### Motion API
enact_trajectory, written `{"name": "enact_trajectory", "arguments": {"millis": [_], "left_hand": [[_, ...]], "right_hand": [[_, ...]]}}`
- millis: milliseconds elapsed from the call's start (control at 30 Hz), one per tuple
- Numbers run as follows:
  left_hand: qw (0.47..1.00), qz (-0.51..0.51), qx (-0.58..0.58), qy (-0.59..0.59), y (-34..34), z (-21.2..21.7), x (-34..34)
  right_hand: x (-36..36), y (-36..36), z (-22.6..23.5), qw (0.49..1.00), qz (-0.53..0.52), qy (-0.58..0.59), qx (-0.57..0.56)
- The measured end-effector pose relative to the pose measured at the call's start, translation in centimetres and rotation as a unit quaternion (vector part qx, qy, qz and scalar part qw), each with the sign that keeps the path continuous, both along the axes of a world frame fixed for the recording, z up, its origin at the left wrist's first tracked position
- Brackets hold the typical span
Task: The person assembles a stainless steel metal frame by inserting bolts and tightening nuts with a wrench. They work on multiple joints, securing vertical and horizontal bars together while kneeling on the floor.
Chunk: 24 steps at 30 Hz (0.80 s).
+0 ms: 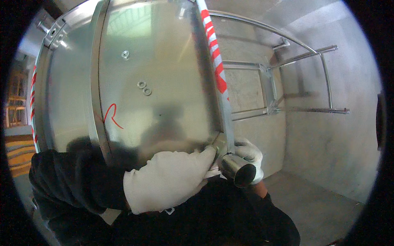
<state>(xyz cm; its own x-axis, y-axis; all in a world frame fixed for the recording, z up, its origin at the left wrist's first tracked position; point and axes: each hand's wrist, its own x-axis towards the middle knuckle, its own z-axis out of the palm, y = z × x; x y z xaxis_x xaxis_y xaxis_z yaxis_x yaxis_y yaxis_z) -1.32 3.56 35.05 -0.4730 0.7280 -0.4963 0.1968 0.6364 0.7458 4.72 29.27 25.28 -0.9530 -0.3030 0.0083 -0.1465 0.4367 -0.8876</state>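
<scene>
A shiny sheet-metal panel point(176, 69) with raised edges and a cross rib lies before me, a short round metal tube point(239, 171) sticking out at its near right corner. My left hand point(168, 178), in a white knitted glove, reaches across to the inside of that corner, its fingers closed there; what they grip is hidden. On the outer side of the same corner is my right hand point(255, 158), also gloved. Its fingers are curled against the edge beside the tube, which partly covers them. Small metal rings point(125, 55), like washers or nuts, rest on the panel.
Red-and-white striped tape point(215, 53) runs along the panel's right edge, and similar tape marks its left edge. A tubular metal frame point(246, 65) stands by the grey wall point(328, 135) at the right. Orange-and-grey striped material point(18, 151) shows at the far left.
</scene>
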Motion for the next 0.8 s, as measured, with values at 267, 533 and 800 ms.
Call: {"name": "enact_trajectory", "arguments": {"millis": [267, 533, 800], "left_hand": [[0.994, 0.021, 0.075, 0.071, -0.3, -0.9, 0.6], [0.989, 0.003, 0.099, 0.112, -0.4, -0.1, -0.6], [0.897, -0.235, 0.080, 0.366, 3.5, 3.2, -3.4]], "right_hand": [[0.4, 0.4, 0.7, 0.990, 0.096, 0.045, 0.087], [-0.7, -0.5, 0.7, 0.989, 0.081, 0.119, -0.021], [-1.5, -0.2, -0.2, 0.985, 0.032, 0.167, -0.042]]}}
